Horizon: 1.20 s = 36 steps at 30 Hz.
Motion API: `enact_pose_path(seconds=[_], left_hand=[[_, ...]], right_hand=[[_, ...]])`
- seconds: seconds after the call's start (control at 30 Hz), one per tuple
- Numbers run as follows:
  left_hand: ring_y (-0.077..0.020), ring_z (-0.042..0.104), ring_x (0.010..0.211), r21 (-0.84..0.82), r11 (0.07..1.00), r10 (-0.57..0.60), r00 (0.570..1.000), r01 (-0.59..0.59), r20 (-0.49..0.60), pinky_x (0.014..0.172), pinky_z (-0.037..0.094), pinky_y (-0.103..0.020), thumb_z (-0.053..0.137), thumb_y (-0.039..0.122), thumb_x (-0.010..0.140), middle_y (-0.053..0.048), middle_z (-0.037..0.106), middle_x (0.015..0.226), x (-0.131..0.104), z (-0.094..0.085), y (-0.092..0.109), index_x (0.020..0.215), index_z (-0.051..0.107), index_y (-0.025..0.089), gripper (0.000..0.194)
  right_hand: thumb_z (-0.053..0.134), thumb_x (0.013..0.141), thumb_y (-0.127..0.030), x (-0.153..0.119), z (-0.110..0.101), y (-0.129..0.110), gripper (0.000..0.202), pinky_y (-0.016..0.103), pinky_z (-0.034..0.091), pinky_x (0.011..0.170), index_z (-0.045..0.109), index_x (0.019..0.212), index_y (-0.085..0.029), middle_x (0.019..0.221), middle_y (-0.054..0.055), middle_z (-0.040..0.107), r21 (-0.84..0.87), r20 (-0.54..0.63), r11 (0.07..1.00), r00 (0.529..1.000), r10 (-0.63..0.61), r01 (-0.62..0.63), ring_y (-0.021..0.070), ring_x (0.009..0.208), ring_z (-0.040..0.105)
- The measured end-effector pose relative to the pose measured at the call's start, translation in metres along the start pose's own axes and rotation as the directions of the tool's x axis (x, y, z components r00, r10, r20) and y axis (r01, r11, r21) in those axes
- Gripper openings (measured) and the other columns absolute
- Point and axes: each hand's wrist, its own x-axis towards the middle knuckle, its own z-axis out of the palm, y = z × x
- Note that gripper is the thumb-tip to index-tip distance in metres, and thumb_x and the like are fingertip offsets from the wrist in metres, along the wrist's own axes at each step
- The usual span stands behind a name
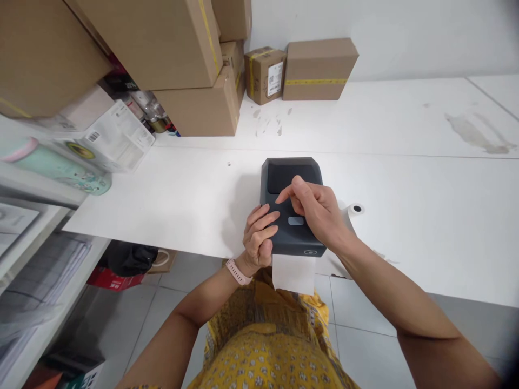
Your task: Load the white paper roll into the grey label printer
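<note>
A dark box-shaped printer (279,237) stands at the near edge of the white table, with a strip of white paper (294,273) hanging from its front. My left hand (260,233) rests against the printer's left side, its fingers apart over the top edge. Above the top, my right hand (314,208) is bent with the index finger pointing down at the left part of the lid; nothing shows in it. A small white paper roll (356,209) lies on the table just right of the printer.
Cardboard boxes (194,108) are stacked at the back left, and two smaller ones, a cube-like box (259,75) and a long box (316,65), stand by the wall. A mint bottle (60,167) lies at the left, near a white carton (117,140) and a shelf (48,237).
</note>
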Motion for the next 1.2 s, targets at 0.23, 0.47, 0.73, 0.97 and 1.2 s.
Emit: enact_pose_path(seconds=[0.23, 0.47, 0.73, 0.97, 1.2], left_hand=[[-0.029, 0.054, 0.137, -0.09, 0.996, -0.017, 1.0, 0.017, 0.002, 0.11, 0.046, -0.055, 0.039, 0.029, 0.104, -0.011, 0.067, 0.133, 0.003, -0.011, 0.021, 0.118, 0.06, 0.024, 0.026], [-0.0158, 0.059, 0.075, -0.277, 0.682, -0.694, 0.719, 0.677, 0.05, 0.066, 0.05, -0.028, 0.053, 0.051, 0.099, -0.003, 0.06, 0.085, -0.056, -0.027, 0.082, 0.094, 0.06, 0.019, 0.032], [-0.0097, 0.043, 0.058, -0.297, 0.227, -0.805, 0.351, 0.927, 0.479, 0.052, 0.034, -0.025, 0.073, 0.068, 0.077, 0.003, 0.049, 0.064, -0.037, -0.012, 0.101, 0.072, 0.055, 0.017, 0.054], [-0.0107, 0.047, 0.055, -0.331, 0.102, -0.877, 0.242, 0.938, 0.416, 0.051, 0.034, -0.026, 0.08, 0.066, 0.067, 0.002, 0.055, 0.063, -0.038, -0.005, 0.112, 0.08, 0.062, 0.017, 0.054], [-0.0085, 0.046, 0.052, -0.373, 0.038, -0.903, 0.192, 0.927, 0.385, 0.047, 0.029, -0.023, 0.086, 0.067, 0.057, 0.003, 0.058, 0.062, -0.04, 0.0, 0.11, 0.083, 0.061, 0.017, 0.062]], right_hand=[[0.048, 0.092, -0.075, 0.002, -0.002, -0.003, 0.065, 0.027, 0.027, 0.051, 0.071, 0.075, -0.017, 0.049, -0.006, 0.035, 0.067, 0.063, 0.997, 0.998, 0.028, -0.032, 0.0089, 0.049, 0.031], [0.046, 0.096, -0.07, -0.003, -0.009, -0.002, 0.059, 0.029, 0.046, 0.071, 0.076, 0.095, -0.019, 0.072, 0.001, 0.063, 0.075, 0.384, 0.997, 0.922, -0.042, 0.014, 0.0135, 0.07, 0.057], [0.051, 0.093, -0.071, -0.004, -0.005, 0.003, 0.058, 0.031, 0.051, 0.078, 0.077, 0.099, -0.021, 0.079, 0.004, 0.07, 0.099, 0.329, 0.995, 0.942, -0.062, 0.031, 0.0151, 0.076, 0.061], [0.053, 0.091, -0.072, -0.004, -0.004, 0.007, 0.057, 0.033, 0.052, 0.083, 0.077, 0.101, -0.021, 0.086, 0.005, 0.073, 0.098, 0.315, 0.994, 0.946, -0.082, 0.053, 0.0169, 0.08, 0.062], [0.054, 0.091, -0.071, -0.006, -0.003, 0.007, 0.055, 0.034, 0.051, 0.085, 0.076, 0.099, -0.022, 0.086, 0.005, 0.072, 0.085, 0.28, 0.992, 0.953, -0.115, 0.095, 0.0167, 0.08, 0.062]])
